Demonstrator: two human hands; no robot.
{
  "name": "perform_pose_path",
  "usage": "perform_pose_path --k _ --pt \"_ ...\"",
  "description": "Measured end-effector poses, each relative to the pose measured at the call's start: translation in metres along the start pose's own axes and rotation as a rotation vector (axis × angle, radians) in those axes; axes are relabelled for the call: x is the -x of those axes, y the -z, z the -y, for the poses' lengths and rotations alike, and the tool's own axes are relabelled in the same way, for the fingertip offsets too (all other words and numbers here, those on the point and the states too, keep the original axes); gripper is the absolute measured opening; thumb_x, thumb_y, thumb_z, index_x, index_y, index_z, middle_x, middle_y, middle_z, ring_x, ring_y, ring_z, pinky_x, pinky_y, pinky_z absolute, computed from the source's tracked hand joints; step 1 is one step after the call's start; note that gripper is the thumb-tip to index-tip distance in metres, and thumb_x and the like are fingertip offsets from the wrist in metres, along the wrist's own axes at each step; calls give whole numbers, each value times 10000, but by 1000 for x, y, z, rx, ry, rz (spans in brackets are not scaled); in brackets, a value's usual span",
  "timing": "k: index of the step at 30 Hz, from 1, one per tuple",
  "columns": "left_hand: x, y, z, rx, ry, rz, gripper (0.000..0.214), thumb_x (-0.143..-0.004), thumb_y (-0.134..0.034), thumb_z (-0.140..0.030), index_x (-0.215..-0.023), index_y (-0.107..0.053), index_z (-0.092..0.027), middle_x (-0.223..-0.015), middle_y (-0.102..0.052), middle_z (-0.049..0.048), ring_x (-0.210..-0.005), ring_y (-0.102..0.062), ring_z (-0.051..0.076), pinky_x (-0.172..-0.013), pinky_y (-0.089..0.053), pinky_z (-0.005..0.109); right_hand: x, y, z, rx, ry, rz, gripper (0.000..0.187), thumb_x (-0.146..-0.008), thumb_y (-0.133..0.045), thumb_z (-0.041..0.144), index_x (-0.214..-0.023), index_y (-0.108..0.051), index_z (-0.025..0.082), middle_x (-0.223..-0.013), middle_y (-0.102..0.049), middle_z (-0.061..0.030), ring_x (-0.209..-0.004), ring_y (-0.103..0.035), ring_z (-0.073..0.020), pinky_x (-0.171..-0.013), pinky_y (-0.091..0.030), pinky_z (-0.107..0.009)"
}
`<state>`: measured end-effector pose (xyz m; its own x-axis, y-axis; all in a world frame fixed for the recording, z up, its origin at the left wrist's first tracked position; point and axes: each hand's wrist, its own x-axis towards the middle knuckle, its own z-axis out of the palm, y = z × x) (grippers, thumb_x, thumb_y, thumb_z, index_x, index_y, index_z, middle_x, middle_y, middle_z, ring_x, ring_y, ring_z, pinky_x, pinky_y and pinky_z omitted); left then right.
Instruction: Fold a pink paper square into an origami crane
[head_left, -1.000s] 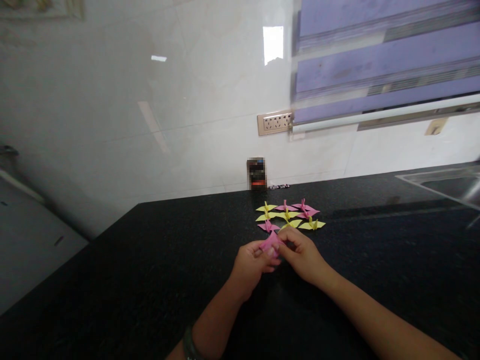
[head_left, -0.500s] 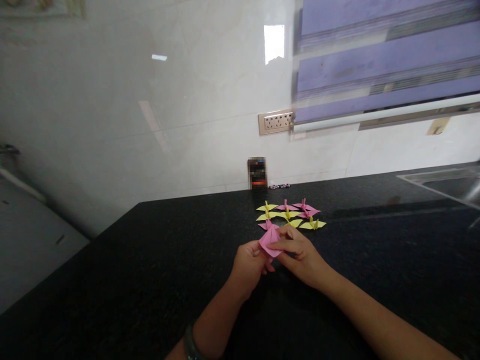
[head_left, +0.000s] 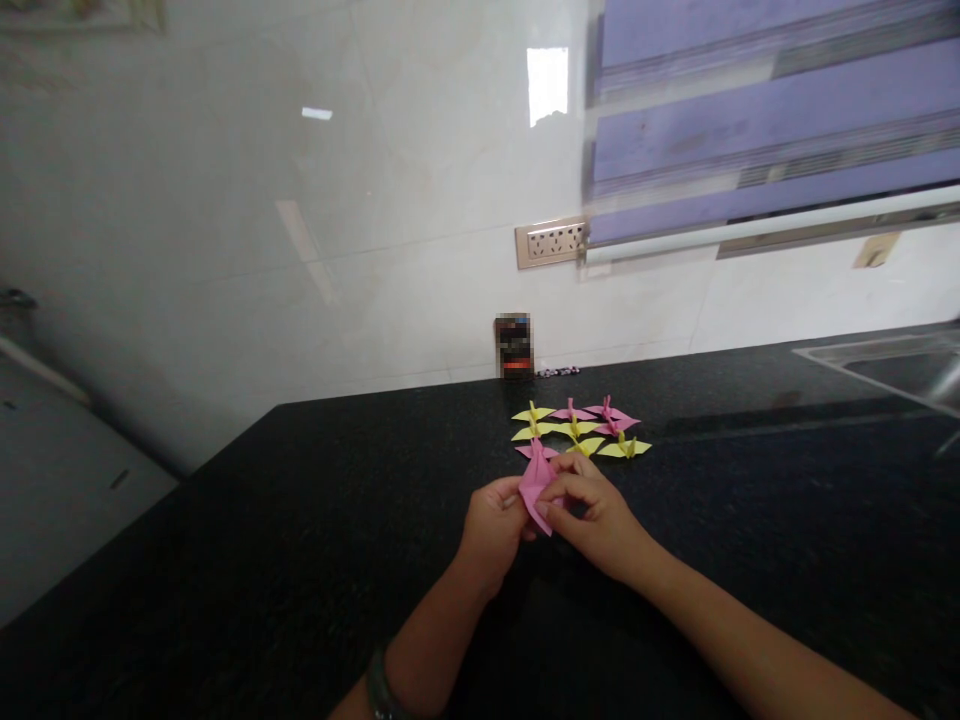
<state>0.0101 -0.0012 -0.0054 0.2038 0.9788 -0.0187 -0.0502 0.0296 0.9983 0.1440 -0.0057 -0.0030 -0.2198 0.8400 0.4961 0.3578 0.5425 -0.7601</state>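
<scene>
The person was, I judge, shaping the folds of a pink paper [head_left: 532, 488], which was between the two hands over the dark counter [head_left: 337, 520], just nearer than the paper cranes [head_left: 628, 451]. The left hand [head_left: 491, 528] gripped its left edge, while the right hand [head_left: 606, 518] pinched its lower part; the next move seemed to require steady holding and gentle creasing.

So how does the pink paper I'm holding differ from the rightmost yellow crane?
The paper is pink; the rightmost crane is yellow. The left hand and right hand hold the paper; the crane rests on the counter. The right hand partly covers the paper; the crane's wings spread uncovered. Both look folded.
</scene>
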Motion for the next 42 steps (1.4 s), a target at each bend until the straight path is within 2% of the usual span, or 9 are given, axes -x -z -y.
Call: perform_pose_path --k 2,5,7,12,15,19,30,37,42 --pt "0 -1 0 -26 -8 -5 282 -656 -543 -292 -873 -604 -122 -603 -595 23 -464 -474 76 -431 -342 169 1 -3 -1 -25 -56 -66 69 -664 -528 165 -729 -530 190 -866 -461 -35 -748 -477 -133 -573 -421 -223" --pt "1 -2 -1 -69 -8 -8 293 -662 -535 -304 -883 -605 -123 -596 -602 28 -487 -502 95 -430 -351 174 2 -7 -5 -106 -177 -193 304 -642 -549 190 -922 -430 198 -850 -480 -32 -677 -488 -124 -498 -415 -208" --pt "2 -2 -2 -76 -7 -6 301 -663 -534 -316 -883 -605 -123 -603 -606 32 -497 -511 101 -436 -360 178 1 -8 -9 -133 -225 -217 392 -631 -564 207 -989 -404 190 -831 -495 -29 -648 -490 -121 -495 -416 -212" --pt "4 -4 -5 78 52 62 325 -670 -530 -353 -893 -588 -123 -704 -618 56 -594 -550 123 -515 -408 203 -2 -9 -15 -170 -268 -104 116 -683 -518 242 -771 -531 167 -664 -509 -1 -587 -480 -115 -537 -417 -231" --pt "4 -4 -5 250 95 138 347 -693 -502 -385 -900 -568 -114 -751 -616 78 -647 -569 143 -572 -428 238 -2 -7 -13 -256 -334 -91 122 -693 -509 263 -767 -525 168 -621 -498 12 -511 -459 -100 -467 -399 -215" --pt "5 -4 -3 390 114 147 314 -723 -470 -384 -857 -547 -110 -733 -606 74 -624 -572 138 -571 -431 250 -3 -5 -7 -311 -328 -82 125 -693 -508 268 -763 -527 166 -627 -516 8 -511 -466 -102 -465 -395 -213" --pt "7 -3 -4 291 79 226 340 -752 -429 -376 -886 -552 -88 -768 -594 90 -666 -562 143 -637 -433 280 -1 -5 -3 -265 -307 -80 122 -695 -501 271 -729 -528 157 -604 -460 18 -536 -419 -99 -481 -370 -200" --pt "7 -3 -1 266 45 246 324 -752 -442 -344 -875 -576 -76 -749 -593 91 -652 -556 147 -634 -431 297 -2 -7 -4 -214 -290 -35 35 -662 -489 156 -693 -503 152 -590 -428 33 -535 -399 -86 -490 -353 -190" --pt "6 -3 -1 279 16 209 302 -752 -445 -330 -872 -583 -90 -724 -588 71 -616 -539 126 -608 -422 274 0 -8 -4 -221 -269 10 156 -641 -493 113 -787 -514 160 -694 -492 9 -628 -455 -111 -574 -392 -220"
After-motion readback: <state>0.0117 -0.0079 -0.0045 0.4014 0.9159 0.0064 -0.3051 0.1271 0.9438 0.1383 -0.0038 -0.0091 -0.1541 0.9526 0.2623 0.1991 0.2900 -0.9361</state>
